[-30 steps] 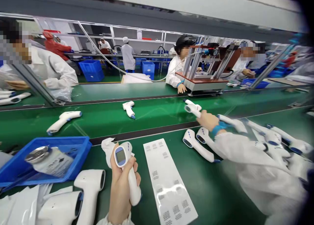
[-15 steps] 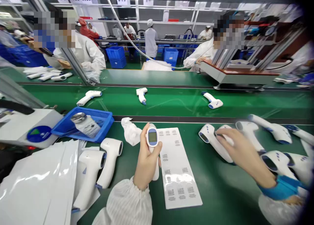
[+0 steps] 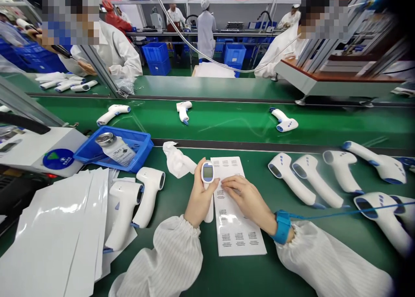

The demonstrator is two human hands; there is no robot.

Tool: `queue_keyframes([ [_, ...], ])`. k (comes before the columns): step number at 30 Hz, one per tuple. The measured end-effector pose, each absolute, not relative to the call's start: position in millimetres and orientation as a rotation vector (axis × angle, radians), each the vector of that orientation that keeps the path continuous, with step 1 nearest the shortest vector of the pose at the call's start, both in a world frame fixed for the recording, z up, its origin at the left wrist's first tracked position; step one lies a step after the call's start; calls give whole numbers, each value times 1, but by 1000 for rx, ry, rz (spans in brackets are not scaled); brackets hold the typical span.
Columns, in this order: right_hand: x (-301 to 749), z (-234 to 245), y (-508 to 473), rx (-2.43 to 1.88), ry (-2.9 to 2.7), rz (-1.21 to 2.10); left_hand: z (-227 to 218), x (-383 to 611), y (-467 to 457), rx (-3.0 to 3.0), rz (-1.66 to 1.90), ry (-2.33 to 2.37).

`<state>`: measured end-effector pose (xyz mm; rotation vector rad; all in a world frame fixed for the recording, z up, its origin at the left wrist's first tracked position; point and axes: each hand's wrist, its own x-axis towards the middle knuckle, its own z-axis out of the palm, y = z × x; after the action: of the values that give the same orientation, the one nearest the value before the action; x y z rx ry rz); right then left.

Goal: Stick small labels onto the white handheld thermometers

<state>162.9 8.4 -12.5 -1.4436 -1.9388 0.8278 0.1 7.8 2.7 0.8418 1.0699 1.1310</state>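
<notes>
Green bench mat right in front, white paper instruction sheet mid-bench on it, white plastic thermometers lined up to its right, blue plastic tray and glossy white bags to its left, green conveyor belt running behind all that.

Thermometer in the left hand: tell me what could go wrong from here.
The infrared thermometer is held by the left hand alone, so it could slip onto the printed sheet or the green bench. The right hand presses on that sheet, which might shift or crease. The blue cord from the wrist strap crosses the thermometers at right and might snag them.
</notes>
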Motion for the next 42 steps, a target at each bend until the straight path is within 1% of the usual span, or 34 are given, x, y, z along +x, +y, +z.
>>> queue_keyframes([
  [8,154,-21,11,-1470,-1796,920,0,1,9,994,1075,1164],
  [12,151,-12,14,-1465,-1787,985,0,1,11,1064,1043,1200],
  [14,153,3,12,-1370,-1815,1155,0,1,12,1068,1066,1179],
  [16,155,23,11,-1219,-1791,1435,2,2,11,1069,1101,1151],
  [17,156,33,11,-1160,-1752,1527,4,2,10,1065,1120,1129],
  [18,157,42,12,-1137,-1712,1542,5,3,9,1054,1129,1107],
  [19,156,50,13,-1153,-1683,1469,8,3,8,1036,1124,1085],
  [22,152,62,21,-1270,-1641,1075,14,4,4,966,1056,1029],
  [23,150,63,23,-1287,-1625,1018,16,4,3,951,1038,1017],
  [32,131,54,29,-1245,-1305,1195,25,6,-1,913,1037,1014],
  [42,123,57,28,-1271,-1255,1098,29,6,-4,923,1022,1032],
])
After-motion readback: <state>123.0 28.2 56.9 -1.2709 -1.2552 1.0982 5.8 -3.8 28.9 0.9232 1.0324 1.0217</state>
